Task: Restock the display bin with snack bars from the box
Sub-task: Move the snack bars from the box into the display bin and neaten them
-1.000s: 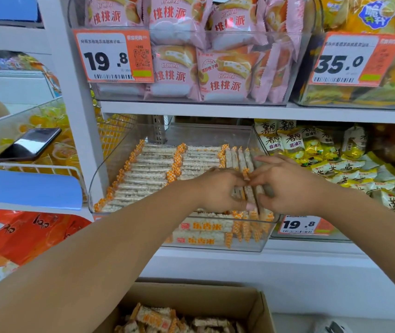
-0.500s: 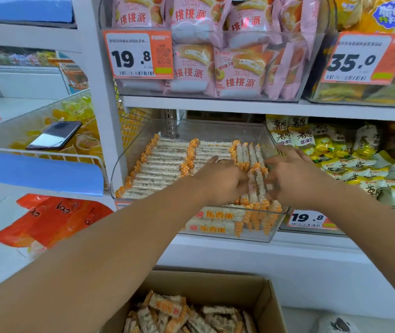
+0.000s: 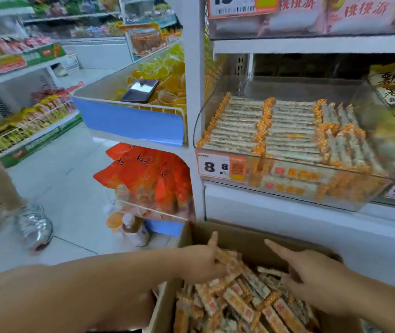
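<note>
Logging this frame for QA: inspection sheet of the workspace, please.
Surface: white metal shelf, pale tiled floor.
Job's things: clear plastic display bin with neat rows of orange-ended snack bars; brown cardboard box holding loose bars.
Clutter: black phone on neighbouring bin.
Grippers: left hand among the box's bars, grasp unclear; right hand over bars, fingers extended.
Cables: nothing seen.
Surroundings: orange bags, a bystander's silver shoe.

A dark phone (image 3: 139, 90) lies on yellow jelly cups (image 3: 167, 75) in a blue-fronted wire basket (image 3: 131, 121). Below it sit orange bags (image 3: 146, 174) (print blurred). A silver shoe (image 3: 34, 227) stands on the floor (image 3: 71, 188).
</note>
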